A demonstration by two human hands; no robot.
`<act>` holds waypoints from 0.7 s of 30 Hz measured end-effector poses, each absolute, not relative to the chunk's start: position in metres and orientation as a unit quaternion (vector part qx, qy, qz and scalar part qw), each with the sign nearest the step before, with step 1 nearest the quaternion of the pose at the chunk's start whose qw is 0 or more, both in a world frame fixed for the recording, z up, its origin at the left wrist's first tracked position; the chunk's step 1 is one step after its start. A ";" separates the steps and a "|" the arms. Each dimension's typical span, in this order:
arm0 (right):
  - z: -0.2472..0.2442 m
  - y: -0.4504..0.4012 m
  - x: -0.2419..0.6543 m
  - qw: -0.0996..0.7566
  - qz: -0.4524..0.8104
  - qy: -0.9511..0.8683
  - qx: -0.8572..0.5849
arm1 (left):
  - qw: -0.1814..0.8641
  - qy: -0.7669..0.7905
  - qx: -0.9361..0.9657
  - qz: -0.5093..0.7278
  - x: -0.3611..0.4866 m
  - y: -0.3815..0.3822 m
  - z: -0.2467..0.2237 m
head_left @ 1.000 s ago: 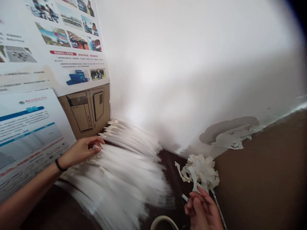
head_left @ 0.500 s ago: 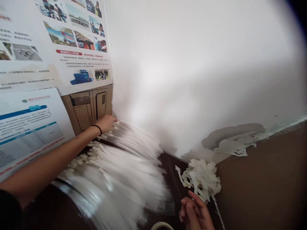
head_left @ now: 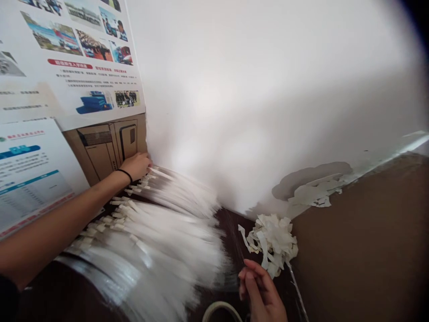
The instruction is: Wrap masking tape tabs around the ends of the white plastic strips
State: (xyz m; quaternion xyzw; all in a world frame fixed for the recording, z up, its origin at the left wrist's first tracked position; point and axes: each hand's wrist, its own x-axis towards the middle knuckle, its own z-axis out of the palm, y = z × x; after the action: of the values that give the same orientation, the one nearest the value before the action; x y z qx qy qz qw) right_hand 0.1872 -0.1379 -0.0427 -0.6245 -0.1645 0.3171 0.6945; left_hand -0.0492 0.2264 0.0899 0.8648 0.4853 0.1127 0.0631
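At the far corner of the dark table, my left hand (head_left: 139, 166) is closed at the taped end of a bundle of white strands (head_left: 187, 183). Its fingertips are partly hidden. Several more white strand bundles (head_left: 150, 250) lie fanned out nearer to me, their ends wrapped in cream tape. My right hand (head_left: 263, 290) is in front on the right, with thumb and fingers pinched together. A few faint thin lines run near its fingertips; whether it holds a strand I cannot make out.
A heap of torn cream tape (head_left: 276, 241) lies beyond my right hand. A tape roll (head_left: 221, 311) sits at the bottom edge. A white wall (head_left: 251, 89) with peeling paint stands behind, and a cardboard panel (head_left: 110, 143) with posters (head_left: 97, 76) on the left.
The view has swung slightly to the right, so the scene sits further left. The tape roll shows more. My left hand stays at the far bundle ends, and my right hand remains pinched.
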 end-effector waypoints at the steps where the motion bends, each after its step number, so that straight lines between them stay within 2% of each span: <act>1: -0.039 -0.136 0.185 0.697 0.310 -0.162 -0.626 | 0.086 0.474 0.865 0.138 -0.049 0.223 0.100; 8: -0.028 -0.132 0.180 0.677 0.319 -0.154 -0.645 | 0.340 0.373 0.790 0.347 -0.039 0.180 0.158; 14: -0.028 -0.133 0.179 0.670 0.320 -0.187 -0.643 | 0.486 0.280 0.651 0.512 -0.048 0.154 0.218; 17: -0.028 -0.135 0.178 0.669 0.325 -0.189 -0.641 | 0.559 0.258 0.621 0.485 -0.053 0.138 0.231; 18: -0.029 -0.136 0.178 0.665 0.331 -0.189 -0.642 | 0.629 0.229 0.596 0.444 -0.050 0.130 0.226; 20: -0.032 -0.139 0.177 0.648 0.353 -0.199 -0.645 | 0.742 0.220 0.575 0.266 -0.037 0.104 0.195; 21: -0.033 -0.140 0.177 0.637 0.367 -0.209 -0.644 | 0.760 0.219 0.577 0.202 -0.028 0.088 0.172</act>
State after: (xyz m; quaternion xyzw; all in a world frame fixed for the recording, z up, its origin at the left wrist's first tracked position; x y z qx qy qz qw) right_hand 0.1768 -0.1404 -0.0334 -0.6441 -0.2094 0.3673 0.6375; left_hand -0.0283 0.0876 0.1725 0.5772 0.2187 0.2024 0.7603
